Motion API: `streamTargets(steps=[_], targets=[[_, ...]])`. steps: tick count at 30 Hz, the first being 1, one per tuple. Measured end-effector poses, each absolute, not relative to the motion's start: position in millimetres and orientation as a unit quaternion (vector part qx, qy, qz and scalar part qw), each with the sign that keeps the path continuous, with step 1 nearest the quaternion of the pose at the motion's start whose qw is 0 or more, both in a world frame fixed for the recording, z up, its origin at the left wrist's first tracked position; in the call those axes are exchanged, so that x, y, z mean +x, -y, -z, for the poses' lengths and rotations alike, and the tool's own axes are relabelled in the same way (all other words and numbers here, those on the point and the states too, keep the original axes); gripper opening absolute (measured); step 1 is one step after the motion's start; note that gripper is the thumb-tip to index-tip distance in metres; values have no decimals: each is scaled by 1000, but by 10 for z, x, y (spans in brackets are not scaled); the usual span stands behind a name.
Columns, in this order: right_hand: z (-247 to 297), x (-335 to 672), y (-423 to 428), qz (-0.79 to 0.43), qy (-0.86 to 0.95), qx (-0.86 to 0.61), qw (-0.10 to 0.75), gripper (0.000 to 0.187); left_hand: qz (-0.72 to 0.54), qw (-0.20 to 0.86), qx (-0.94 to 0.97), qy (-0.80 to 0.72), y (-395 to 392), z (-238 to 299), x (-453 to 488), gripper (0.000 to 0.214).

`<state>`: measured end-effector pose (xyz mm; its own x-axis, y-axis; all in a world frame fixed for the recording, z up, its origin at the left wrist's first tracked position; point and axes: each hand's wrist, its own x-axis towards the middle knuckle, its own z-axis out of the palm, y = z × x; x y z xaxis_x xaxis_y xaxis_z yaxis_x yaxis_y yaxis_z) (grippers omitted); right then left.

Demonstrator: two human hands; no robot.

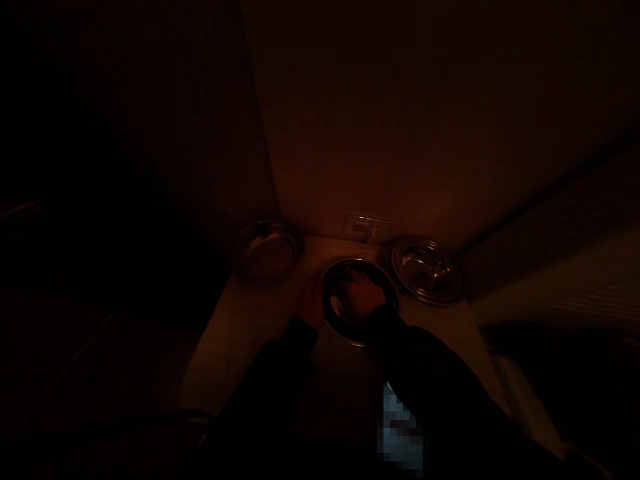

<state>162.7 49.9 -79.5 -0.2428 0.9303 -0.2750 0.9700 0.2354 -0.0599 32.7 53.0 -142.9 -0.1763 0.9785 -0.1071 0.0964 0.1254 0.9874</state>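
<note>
In dim light, a round metal bowl (357,344) with a shiny rim stands on a small pale table. My left hand (311,303) is against the bowl's left side, fingers up at the rim and seeming to hold it. Reaching into the bowl from the right, my right hand (364,293) has its fingers bent down towards the dark inside. What those fingers hold or touch is too dark to make out. A small light patch (338,307) shows within the bowl, left of my right hand.
A metal dish (270,257) sits at the table's back left corner. Nested shiny plates or bowls (425,272) stand at the back right, close to the bowl. Behind the table (225,353) rises a wall with a socket plate (370,227). A blurred-out bright patch (403,430) is below.
</note>
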Motion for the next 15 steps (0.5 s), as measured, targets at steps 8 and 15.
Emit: streamTargets(steps=[8,15], targets=[[713,1643,-298,153,-845,498,122,30,-493,438,427,-619,-511,1374,382,30],[743,1663,-291,148,-818,544,109,33,-482,463,433,-604,-495,1377,351,33]])
